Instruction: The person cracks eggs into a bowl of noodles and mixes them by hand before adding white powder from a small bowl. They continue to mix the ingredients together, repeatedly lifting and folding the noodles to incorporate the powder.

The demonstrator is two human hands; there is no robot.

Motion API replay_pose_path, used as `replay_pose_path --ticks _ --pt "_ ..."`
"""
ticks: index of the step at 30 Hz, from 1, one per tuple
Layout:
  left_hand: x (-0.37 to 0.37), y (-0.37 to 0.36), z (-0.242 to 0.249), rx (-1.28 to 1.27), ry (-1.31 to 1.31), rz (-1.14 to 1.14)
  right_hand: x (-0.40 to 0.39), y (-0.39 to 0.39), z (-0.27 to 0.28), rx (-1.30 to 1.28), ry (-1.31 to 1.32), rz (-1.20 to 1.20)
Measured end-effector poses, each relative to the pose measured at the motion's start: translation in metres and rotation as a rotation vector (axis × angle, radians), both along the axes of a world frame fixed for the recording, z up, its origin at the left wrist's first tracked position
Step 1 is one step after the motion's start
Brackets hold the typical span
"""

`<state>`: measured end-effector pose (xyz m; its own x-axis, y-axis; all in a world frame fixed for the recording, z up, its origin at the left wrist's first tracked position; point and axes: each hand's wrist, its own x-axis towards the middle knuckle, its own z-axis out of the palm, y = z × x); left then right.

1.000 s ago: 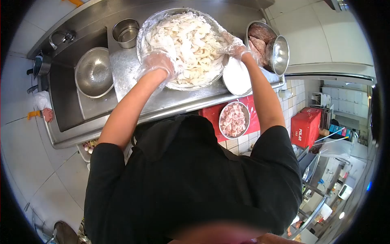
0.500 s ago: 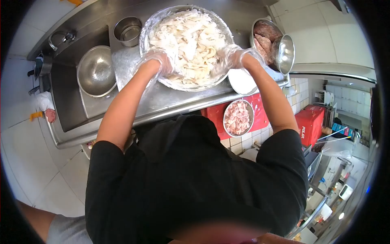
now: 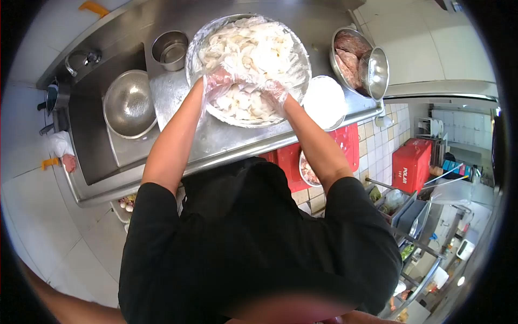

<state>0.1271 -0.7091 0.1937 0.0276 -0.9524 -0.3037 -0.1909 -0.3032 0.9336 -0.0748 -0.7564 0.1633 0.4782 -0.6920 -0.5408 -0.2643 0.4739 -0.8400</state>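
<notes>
A large metal basin (image 3: pixel 192 47) holds a heap of pale, flour-coated strips (image 3: pixel 248 46); their exact kind I cannot make out. My left hand (image 3: pixel 218 81), in a clear plastic glove, reaches into the near left part of the heap. Also gloved, my right hand (image 3: pixel 275 90) is in the heap at the near right, close to the left one. Strips and white powder cover the fingers of both hands, so their grip is hidden. Beside the basin, a round white container (image 3: pixel 325 101) stands right of my right hand.
A metal bowl of raw meat (image 3: pixel 348 51) with a colander (image 3: pixel 374 73) against it stands at the right. Left are a small pot (image 3: pixel 170 49) and a large bowl (image 3: pixel 129 105) in the sink. Below the counter, my right arm partly covers a bowl of meat pieces (image 3: pixel 308 171).
Both hands have moved inward from the basin's sides into the strips and now lie closer together. My right forearm now covers part of the lower meat bowl. The view has shifted slightly.
</notes>
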Motion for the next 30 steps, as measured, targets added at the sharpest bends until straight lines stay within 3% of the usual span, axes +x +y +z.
replay_pose_path --ticks 2,4,8,9,12,15,16,18,20,21,23,24,25,26,27,30 --pt "-0.004 0.001 0.002 -0.164 0.094 0.076 0.007 -0.007 -0.001 -0.114 -0.002 0.011" --pt "-0.005 -0.003 0.010 -0.285 0.065 0.085 0.017 -0.022 0.006 -0.390 0.104 0.129" --pt "0.012 -0.003 0.038 -0.316 -0.318 -0.026 0.019 -0.053 0.051 -0.998 0.532 0.559" --pt "0.022 -0.001 0.048 -0.311 -0.535 -0.102 0.017 -0.059 0.060 -1.066 0.619 0.692" --pt "0.017 0.014 0.090 0.264 -0.990 -0.624 -0.004 -0.062 0.074 -1.061 0.826 1.125" --pt "-0.004 0.033 0.075 0.220 -1.272 -0.833 -0.026 -0.034 0.061 -0.994 0.921 1.445" --pt "-0.017 0.040 0.071 0.275 -1.243 -0.609 -0.030 -0.026 0.048 -1.016 0.913 1.478" --pt "-0.013 0.027 0.009 0.253 -1.162 -0.498 -0.033 -0.013 0.021 -1.102 0.871 1.444" --pt "-0.020 0.023 0.013 0.311 -1.048 -0.368 -0.030 -0.001 0.004 -1.203 0.831 1.300" --pt "-0.018 0.020 0.010 0.260 -1.054 -0.468 -0.023 0.003 0.001 -1.260 0.812 1.228" --pt "-0.017 0.010 -0.002 0.146 -1.062 -0.674 -0.011 0.003 -0.003 -1.150 0.841 1.323" --pt "-0.007 0.006 -0.030 -0.010 -1.011 -0.646 -0.009 0.000 -0.002 -1.143 0.783 1.320" --pt "-0.012 0.009 -0.023 0.149 -0.674 -0.372 -0.005 0.002 0.007 -1.135 0.725 1.314" --pt "-0.016 0.014 -0.015 0.296 -0.332 -0.102 0.005 0.003 0.017 -1.125 0.889 1.444" --pt "-0.019 0.017 -0.008 0.431 0.016 0.168 0.007 0.006 0.014 -1.116 0.883 1.337" --pt "-0.031 0.027 0.012 0.115 0.436 0.306 0.006 0.009 -0.009 -1.053 0.708 0.817"
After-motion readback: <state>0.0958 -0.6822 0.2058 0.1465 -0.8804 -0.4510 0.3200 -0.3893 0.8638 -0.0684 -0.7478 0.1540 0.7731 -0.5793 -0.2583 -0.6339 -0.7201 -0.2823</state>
